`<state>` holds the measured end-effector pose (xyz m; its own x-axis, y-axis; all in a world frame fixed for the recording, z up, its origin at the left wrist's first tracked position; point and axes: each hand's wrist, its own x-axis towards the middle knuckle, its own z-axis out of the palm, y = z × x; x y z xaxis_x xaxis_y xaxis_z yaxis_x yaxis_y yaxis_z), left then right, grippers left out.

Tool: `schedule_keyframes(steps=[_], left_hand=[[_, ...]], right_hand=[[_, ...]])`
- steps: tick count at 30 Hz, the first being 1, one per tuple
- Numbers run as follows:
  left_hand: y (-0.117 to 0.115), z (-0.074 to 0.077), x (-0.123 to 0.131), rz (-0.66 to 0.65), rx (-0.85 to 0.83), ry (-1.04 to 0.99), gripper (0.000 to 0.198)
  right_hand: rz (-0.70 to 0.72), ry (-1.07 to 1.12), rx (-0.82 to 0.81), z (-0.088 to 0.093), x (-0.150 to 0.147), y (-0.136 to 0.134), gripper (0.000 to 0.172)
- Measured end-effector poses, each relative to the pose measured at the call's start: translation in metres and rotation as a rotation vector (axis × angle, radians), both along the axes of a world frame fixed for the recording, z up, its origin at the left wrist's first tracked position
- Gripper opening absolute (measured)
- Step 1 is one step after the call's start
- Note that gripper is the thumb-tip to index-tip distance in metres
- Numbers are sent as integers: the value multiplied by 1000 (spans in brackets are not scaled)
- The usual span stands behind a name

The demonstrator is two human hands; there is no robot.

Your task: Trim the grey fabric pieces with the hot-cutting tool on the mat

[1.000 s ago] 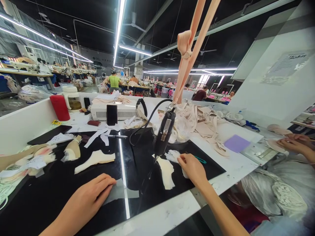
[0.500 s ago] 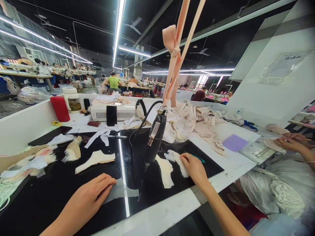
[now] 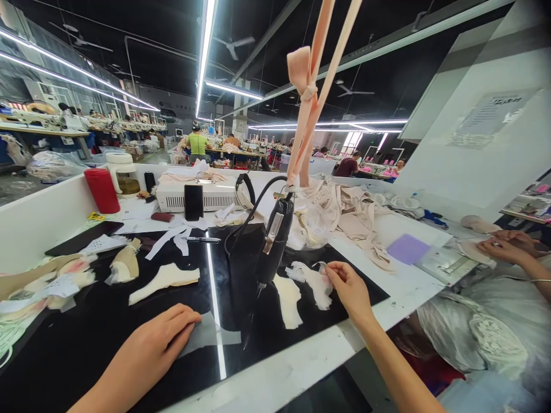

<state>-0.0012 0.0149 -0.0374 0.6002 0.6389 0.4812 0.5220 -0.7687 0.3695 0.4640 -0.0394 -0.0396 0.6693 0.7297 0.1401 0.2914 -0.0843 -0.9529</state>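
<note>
My left hand (image 3: 161, 338), fingers pressed together, grips the left end of a translucent grey fabric piece (image 3: 215, 335) lying on the black mat (image 3: 172, 378). At the right of the mat, my right hand (image 3: 350, 289) pinches the edge of a sheer fabric scrap (image 3: 321, 267). White layered pieces (image 3: 316, 284) lie beside those fingertips. A cream cut piece (image 3: 288, 301) is just left of them, and another cream piece (image 3: 167, 281) rests farther left. Between my hands hangs a black handheld tool (image 3: 273, 241) with a thin tip, tied to a peach strap (image 3: 307, 109).
Beige fabric (image 3: 353, 206) is heaped at the back right. A white box (image 3: 172, 198), a phone (image 3: 193, 202), a pen (image 3: 202, 239) and a red cylinder (image 3: 102, 190) stand or lie toward the back. Another person's hands (image 3: 503, 249) work at the right.
My right hand has shifted slightly right, off the white pieces, and now pinches a sheer edge. The turquoise item behind it is now hidden. My left hand stays on the grey piece.
</note>
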Motion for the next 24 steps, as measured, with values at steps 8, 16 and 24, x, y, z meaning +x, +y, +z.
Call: schedule_keyframes(steps=[8,16,24], left_hand=[[1,-1,-1,-6,-3,1,31],[0,6,0,2,-194,-48,27],[-50,38,38,-135,-855,-202,29]], right_hand=[[-56,249,252,18,-21,-5,38],[233,290,172,46,-99,-34,55],[618,330,-47,48,-203,-58,54]])
